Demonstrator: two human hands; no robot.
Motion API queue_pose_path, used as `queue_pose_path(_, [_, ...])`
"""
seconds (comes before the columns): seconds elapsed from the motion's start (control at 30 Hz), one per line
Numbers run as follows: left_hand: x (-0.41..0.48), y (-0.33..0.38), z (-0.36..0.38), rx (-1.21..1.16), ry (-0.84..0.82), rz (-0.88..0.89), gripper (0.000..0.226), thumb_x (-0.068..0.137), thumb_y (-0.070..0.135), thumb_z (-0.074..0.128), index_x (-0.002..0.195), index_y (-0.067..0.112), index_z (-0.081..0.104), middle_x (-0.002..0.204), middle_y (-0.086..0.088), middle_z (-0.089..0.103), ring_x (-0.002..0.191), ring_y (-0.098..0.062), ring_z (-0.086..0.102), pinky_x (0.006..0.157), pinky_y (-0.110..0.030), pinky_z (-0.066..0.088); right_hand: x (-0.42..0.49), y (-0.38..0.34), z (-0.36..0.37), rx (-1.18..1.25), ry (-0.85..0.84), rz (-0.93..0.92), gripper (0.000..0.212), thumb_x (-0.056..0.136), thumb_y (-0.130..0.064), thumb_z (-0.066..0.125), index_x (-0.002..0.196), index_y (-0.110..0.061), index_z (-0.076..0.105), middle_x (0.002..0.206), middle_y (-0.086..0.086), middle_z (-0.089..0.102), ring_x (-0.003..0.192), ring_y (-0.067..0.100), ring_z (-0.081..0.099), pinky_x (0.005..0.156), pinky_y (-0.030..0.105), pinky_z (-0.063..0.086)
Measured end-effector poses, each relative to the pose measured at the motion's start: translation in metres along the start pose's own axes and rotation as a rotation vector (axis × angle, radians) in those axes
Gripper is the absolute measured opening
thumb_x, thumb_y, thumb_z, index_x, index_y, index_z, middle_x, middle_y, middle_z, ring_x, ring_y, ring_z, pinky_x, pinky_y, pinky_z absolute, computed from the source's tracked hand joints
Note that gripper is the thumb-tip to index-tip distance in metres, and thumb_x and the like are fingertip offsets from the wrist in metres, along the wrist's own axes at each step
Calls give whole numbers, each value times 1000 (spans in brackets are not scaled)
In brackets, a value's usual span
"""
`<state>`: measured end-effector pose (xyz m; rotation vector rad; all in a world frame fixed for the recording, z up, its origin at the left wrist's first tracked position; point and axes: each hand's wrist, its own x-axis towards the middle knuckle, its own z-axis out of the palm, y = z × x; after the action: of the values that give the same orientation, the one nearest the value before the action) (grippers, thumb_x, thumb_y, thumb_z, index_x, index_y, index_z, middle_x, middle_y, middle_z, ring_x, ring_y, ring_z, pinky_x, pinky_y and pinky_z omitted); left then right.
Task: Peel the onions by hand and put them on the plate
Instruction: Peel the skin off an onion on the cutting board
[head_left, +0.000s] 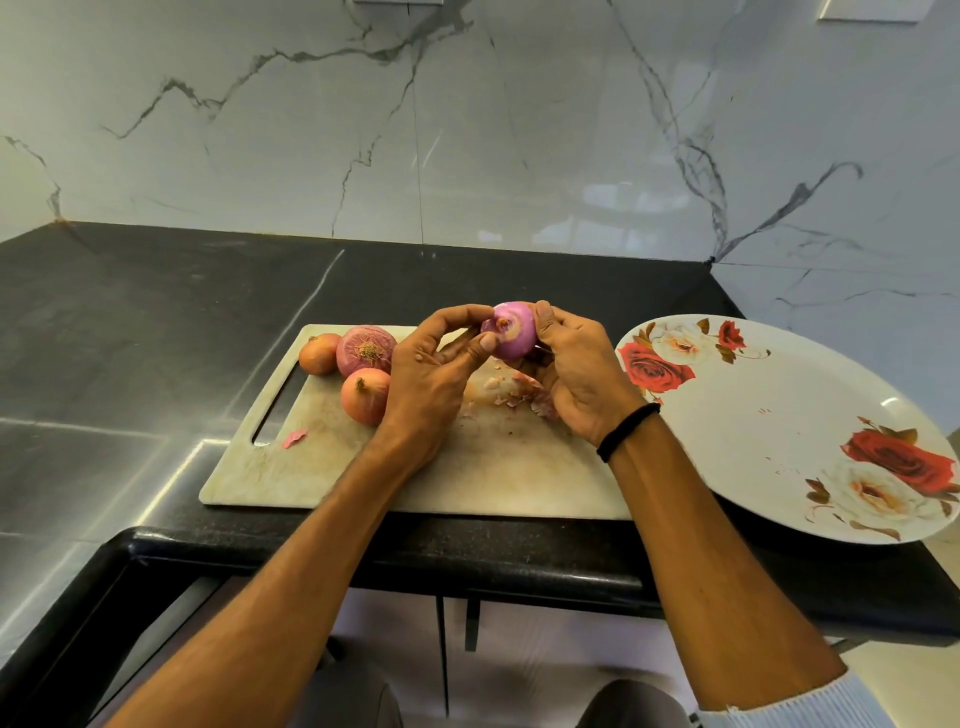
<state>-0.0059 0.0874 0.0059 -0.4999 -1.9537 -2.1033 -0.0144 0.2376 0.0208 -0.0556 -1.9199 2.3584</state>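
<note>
Just above the cutting board (493, 467), a half-peeled purple onion (511, 332) is held in the air between both hands, its root end turned toward the camera and its glossy inner flesh showing. The right hand (576, 374) cups the onion from the right and below, with its thumb pressed on top. The left hand (431, 374) comes in from the left with curled fingers, its thumb and forefinger pinching the onion close to the root end, where a flap of skin stands loose.

Under the hands, a small heap of torn peel scraps (524, 392) lies on the board. Three unpeeled onions sit close together near the board's far left corner: a small brown onion (319, 353), a larger red onion (366, 351) touching it, and an orange onion (365, 395) just in front, beside the left wrist. A lone pink peel flake (294, 437) lies near the board's handle slot.

To the right of the board is a large white plate (779, 395) printed with red and cream roses; no onion lies on it. Its near edge hangs past the edge of the black counter (130, 322). A black wristband (626, 431) circles the right wrist, and a white sleeve (810, 712) is pushed up that forearm. Behind the counter rises a white marble wall (467, 130) with grey veins.
</note>
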Motion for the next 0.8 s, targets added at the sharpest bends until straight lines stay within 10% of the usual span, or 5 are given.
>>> queue_pose_path(0.27, [0, -1, 1, 30, 45, 53, 22, 93, 3, 67, 114, -1, 63, 112, -13, 67, 105, -20, 69, 89, -27, 56, -2, 0, 1, -35, -43, -3, 34, 100, -31, 50, 119, -7, 64, 111, 14, 66, 98, 28, 68, 79, 35, 60])
queue_pose_path(0.57, [3, -11, -3, 180, 30, 53, 14, 103, 22, 52, 101, 9, 58, 95, -13, 57, 92, -40, 56, 87, -61, 53, -6, -4, 4, 4, -103, 27, 34, 93, -29, 63, 119, -7, 64, 119, 14, 62, 97, 33, 71, 79, 46, 61])
queue_pose_path(0.8, [1, -8, -1, 57, 54, -14, 12, 107, 15, 43, 106, 11, 54, 104, -10, 68, 99, -23, 71, 90, -38, 59, -1, 2, 0, -33, -79, -103, 45, 83, -30, 76, 122, -10, 64, 116, 10, 68, 108, 27, 67, 88, 41, 58])
